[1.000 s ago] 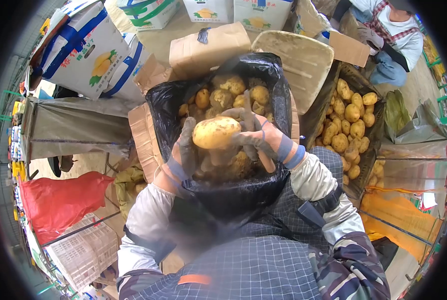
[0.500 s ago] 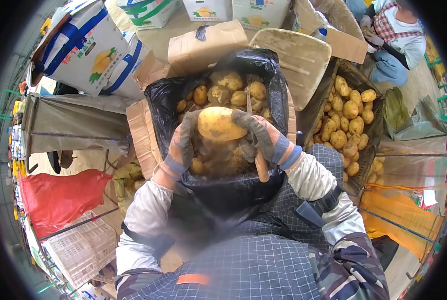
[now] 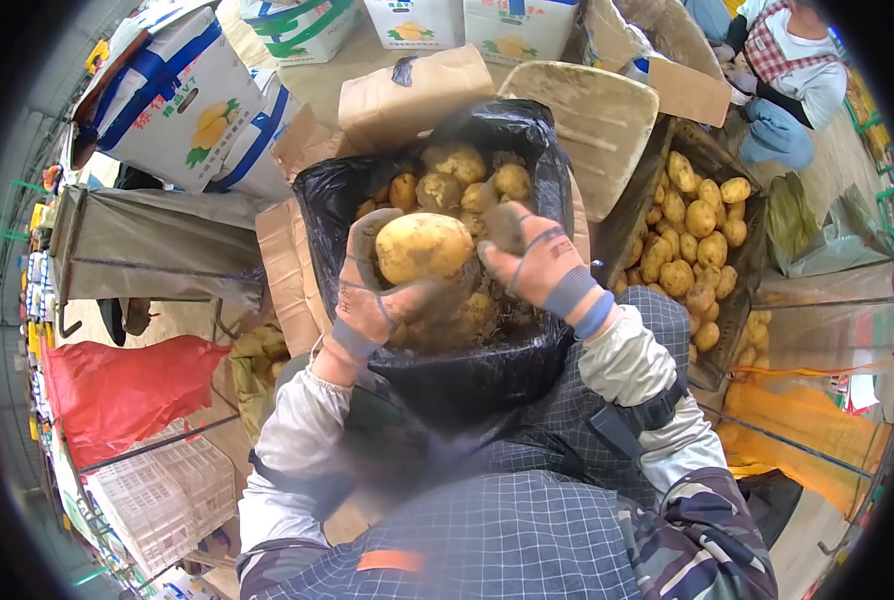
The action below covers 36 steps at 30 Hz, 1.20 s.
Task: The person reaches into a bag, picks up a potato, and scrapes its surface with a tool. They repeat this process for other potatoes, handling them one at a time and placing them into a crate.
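My gloved left hand (image 3: 365, 285) is wrapped round a large yellow potato (image 3: 422, 248), held above a box lined with a black plastic bag (image 3: 447, 375). Close to the right side of this potato is my gloved right hand (image 3: 542, 262), its fingers curled in and the thumb toward the potato. Whatever my right hand grips is hidden; the wooden-handled knife seen earlier does not show. Inside the lined box lie several dirt-covered potatoes (image 3: 439, 190), partly covered by my hands.
To the right stands a dark crate (image 3: 712, 375) full of potatoes (image 3: 702, 215). A cardboard piece (image 3: 417, 95) and a dirty plastic stool top (image 3: 587, 125) border the box at the back. White cartons (image 3: 182, 110) stand at left. A co-worker (image 3: 792, 65) sits at the far right.
The potato has moved slightly left and down, now in my left hand alone. My right hand has come off it and turned, fingers curled; the knife's handle and blade no longer show.
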Tool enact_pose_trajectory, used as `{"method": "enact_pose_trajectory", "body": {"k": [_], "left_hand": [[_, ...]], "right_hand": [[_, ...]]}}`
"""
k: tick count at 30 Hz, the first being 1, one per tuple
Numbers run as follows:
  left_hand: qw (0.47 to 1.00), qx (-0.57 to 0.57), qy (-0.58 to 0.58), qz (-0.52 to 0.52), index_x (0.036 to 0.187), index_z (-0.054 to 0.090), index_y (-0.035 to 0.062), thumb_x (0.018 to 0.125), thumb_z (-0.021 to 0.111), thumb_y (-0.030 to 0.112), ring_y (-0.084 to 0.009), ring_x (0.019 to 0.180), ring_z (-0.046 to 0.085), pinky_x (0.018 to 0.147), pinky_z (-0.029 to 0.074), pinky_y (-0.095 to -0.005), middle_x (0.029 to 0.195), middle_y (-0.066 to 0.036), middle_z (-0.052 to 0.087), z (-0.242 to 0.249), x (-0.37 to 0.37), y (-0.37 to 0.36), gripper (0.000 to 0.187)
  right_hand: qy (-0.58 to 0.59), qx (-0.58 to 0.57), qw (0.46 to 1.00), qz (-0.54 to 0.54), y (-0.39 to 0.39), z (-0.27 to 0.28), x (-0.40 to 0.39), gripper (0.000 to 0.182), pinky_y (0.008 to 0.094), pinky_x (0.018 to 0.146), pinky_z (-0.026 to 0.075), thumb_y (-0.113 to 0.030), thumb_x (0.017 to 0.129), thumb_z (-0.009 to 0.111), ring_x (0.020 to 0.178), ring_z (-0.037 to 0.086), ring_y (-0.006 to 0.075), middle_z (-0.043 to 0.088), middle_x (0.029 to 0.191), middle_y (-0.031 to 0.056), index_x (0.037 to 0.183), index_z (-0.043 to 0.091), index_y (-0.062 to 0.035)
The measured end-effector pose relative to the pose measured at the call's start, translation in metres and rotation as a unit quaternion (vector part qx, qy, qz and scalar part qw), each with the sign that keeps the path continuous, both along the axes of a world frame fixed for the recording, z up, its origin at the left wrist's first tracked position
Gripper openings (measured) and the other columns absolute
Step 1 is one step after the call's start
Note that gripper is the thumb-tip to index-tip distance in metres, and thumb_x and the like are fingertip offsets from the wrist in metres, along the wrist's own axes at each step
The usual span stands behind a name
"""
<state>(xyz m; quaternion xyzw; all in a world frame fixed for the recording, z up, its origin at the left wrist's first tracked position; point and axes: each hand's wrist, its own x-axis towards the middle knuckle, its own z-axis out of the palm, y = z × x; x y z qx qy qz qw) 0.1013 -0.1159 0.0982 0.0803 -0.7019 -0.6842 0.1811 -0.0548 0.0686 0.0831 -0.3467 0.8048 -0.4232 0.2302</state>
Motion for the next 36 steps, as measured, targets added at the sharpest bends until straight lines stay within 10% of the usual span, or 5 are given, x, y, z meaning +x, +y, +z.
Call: {"method": "enact_pose_trajectory", "body": {"k": [13, 19, 24, 30, 36], "left_hand": [[0.995, -0.047, -0.086, -0.003, 0.139, 0.047, 0.0021, 0.083, 0.082, 0.018, -0.0151, 0.110, 0.062, 0.094, 0.053, -0.0306, 0.120, -0.010, 0.065, 0.005, -0.012, 0.006, 0.068], [0.975, 0.192, -0.093, -0.068, 0.140, 0.053, 0.0013, 0.103, 0.055, 0.045, -0.0092, 0.091, 0.066, 0.076, 0.056, -0.0251, 0.118, -0.008, 0.067, -0.001, -0.014, -0.015, 0.057], [0.972, 0.022, -0.229, -0.035, 0.132, 0.060, 0.0062, 0.101, 0.060, 0.026, -0.0212, 0.100, 0.069, 0.086, 0.055, -0.0294, 0.119, -0.011, 0.070, -0.076, -0.012, -0.055, 0.037], [0.532, -0.525, -0.551, -0.370, 0.130, 0.066, 0.0093, 0.088, 0.069, 0.033, -0.0280, 0.125, 0.062, 0.101, 0.051, -0.0367, 0.133, -0.014, 0.065, -0.146, -0.004, -0.042, 0.048], [0.423, -0.616, -0.506, -0.430, 0.134, 0.062, 0.0118, 0.083, 0.070, 0.028, -0.0269, 0.124, 0.063, 0.096, 0.054, -0.0451, 0.136, -0.013, 0.064, -0.240, 0.015, -0.050, 0.055]], "right_hand": [[0.193, 0.132, 0.972, 0.030, -0.010, 0.004, 0.021, 0.061, 0.0389, 0.076, 0.056, -0.027, 0.089, 0.070, 0.087, 0.071, 0.0282, 0.069, 0.105, 0.0178, 0.139, 0.047, -0.0017], [-0.464, -0.113, 0.878, 0.039, -0.011, 0.025, -0.008, 0.069, 0.0285, 0.098, 0.048, -0.020, 0.081, 0.085, 0.113, 0.062, 0.0191, 0.067, 0.122, 0.0095, 0.141, 0.054, -0.0041], [-0.276, -0.196, 0.938, -0.071, 0.045, 0.024, -0.054, 0.052, 0.0195, 0.043, 0.040, -0.027, 0.090, 0.074, 0.049, 0.046, 0.0041, 0.064, 0.090, 0.0009, 0.135, 0.057, -0.0065], [-0.281, -0.241, 0.874, -0.315, 0.209, 0.001, -0.145, 0.046, 0.0262, 0.052, 0.045, -0.044, 0.095, 0.065, 0.059, 0.053, 0.0108, 0.066, 0.087, 0.0031, 0.126, 0.064, -0.0098], [-0.364, -0.270, 0.718, -0.528, 0.389, -0.160, -0.087, 0.047, 0.0283, 0.051, 0.044, -0.051, 0.091, 0.066, 0.058, 0.053, 0.0127, 0.065, 0.083, 0.0036, 0.121, 0.062, -0.0162]]}}
